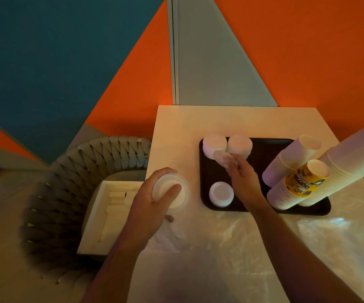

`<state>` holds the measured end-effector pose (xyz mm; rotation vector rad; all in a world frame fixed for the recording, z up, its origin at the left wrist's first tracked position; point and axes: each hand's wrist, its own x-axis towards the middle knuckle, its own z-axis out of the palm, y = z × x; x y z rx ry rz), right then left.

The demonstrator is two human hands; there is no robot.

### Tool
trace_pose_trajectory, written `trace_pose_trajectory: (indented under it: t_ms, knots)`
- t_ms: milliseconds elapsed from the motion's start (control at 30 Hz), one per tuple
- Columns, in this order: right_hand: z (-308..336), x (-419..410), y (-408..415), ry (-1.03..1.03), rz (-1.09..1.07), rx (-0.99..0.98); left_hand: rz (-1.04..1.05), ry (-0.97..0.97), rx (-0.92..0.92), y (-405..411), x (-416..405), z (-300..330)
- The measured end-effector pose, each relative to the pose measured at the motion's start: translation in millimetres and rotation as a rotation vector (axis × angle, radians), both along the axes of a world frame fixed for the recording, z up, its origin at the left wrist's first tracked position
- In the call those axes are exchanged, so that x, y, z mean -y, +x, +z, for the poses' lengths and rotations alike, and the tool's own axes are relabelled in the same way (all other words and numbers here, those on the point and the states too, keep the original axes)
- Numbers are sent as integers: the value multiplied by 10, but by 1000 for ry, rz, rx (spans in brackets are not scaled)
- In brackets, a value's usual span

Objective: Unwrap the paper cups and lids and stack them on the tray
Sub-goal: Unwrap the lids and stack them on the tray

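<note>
Over the black tray [262, 147], my right hand [242, 176] pinches one blurred lid [221, 157]. Left of it, my left hand [152, 204] grips a stack of lids [172, 192], fingers curled around.

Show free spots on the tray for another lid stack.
Bare tray centre, between the far lid stacks, near lid stack and cup stacks; right hand hovers there. Right side crowded with cups.

Left hand [155, 193] curls in a grip; right hand [241, 173] pinches, arm outstretched.
</note>
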<state>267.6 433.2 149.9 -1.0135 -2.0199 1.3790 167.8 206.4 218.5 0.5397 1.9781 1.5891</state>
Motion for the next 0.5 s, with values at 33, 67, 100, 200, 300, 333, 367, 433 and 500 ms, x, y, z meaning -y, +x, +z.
trace_pose_trajectory:
  t_ms: [33,67,100,200,300,333,367,433,500]
  knots:
    - [-94,-30,30,155,18,81,8,3,10,-10,15,-12]
    - [-188,-53,60,283,41,129,15,3,18,-17,26,-18]
    - [-291,-69,86,384,71,167,23,1,22,-28,38,-25]
    - [-550,-56,173,528,187,280,31,-3,27,-57,56,-33]
    - [-738,13,229,562,198,468,30,-1,39,-97,64,-54]
    - [-766,48,245,556,195,499,29,2,43,-110,64,-63]
    - [-783,80,259,542,201,514,28,3,41,-119,67,-68]
    - [-797,140,284,509,212,539,24,0,32,-130,68,-80]
    - [-794,177,304,503,220,549,24,-2,31,-129,64,-88]
